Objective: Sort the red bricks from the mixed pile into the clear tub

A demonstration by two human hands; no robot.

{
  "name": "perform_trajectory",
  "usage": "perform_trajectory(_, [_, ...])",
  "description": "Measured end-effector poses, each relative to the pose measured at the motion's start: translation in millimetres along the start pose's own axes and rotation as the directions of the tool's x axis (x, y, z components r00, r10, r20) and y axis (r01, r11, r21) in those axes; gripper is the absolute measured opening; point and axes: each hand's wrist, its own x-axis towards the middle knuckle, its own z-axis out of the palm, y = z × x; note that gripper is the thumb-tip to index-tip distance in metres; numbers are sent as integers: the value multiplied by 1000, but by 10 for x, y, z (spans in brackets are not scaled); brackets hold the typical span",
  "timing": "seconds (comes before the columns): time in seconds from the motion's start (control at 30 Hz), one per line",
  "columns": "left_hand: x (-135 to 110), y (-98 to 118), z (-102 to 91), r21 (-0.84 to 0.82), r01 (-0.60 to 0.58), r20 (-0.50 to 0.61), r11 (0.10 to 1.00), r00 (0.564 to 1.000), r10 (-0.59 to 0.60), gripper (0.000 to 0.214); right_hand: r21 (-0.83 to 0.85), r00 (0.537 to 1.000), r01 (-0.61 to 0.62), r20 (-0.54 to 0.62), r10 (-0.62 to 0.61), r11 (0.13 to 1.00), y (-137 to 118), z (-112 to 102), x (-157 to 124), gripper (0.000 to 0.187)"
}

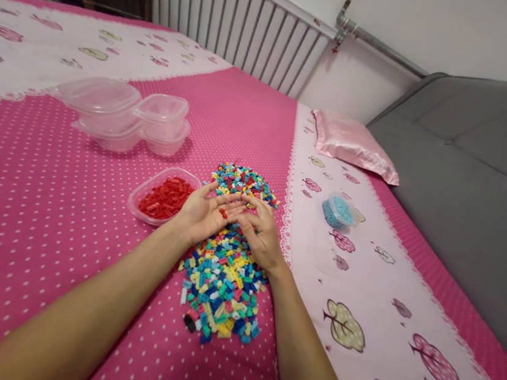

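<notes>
My left hand [208,212] is palm up with its fingers stretched out flat, and a small red toy brick [223,213] rests on it. Fingers loosely bent, my right hand [261,233] is beside the left fingertips, thumb and forefinger apart; no brick shows clearly in it. Both hands are over a mixed pile of small colourful toy bricks [223,285], partly covering its middle. Just left of my left hand stands an open clear plastic container [133,205] with red bricks [165,198] inside.
Stacked clear plastic containers [110,111] with lids stand at the back left of the bed [38,213]. To the right is a small container of light blue bricks [339,212]. A pink pillow [354,145] lies near the grey headboard [481,138]; a radiator [241,22] is behind.
</notes>
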Motion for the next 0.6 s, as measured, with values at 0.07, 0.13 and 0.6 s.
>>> perform_trajectory(0.07, [-9, 3, 9, -5, 10, 5, 1000, 1000, -10, 54, -17, 999, -7, 35, 7, 1000, 8, 20, -6, 32])
perform_trajectory(0.13, [-9, 5, 4, -16, 22, 29, 1000, 999, -22, 52, -18, 999, -23, 32, 24, 1000, 10, 31, -6, 34])
perform_trajectory(0.6, [11, -5, -14, 5, -42, -99, 999, 994, 42, 55, 105, 768, -508, -393, 505, 855, 551, -37, -80, 35])
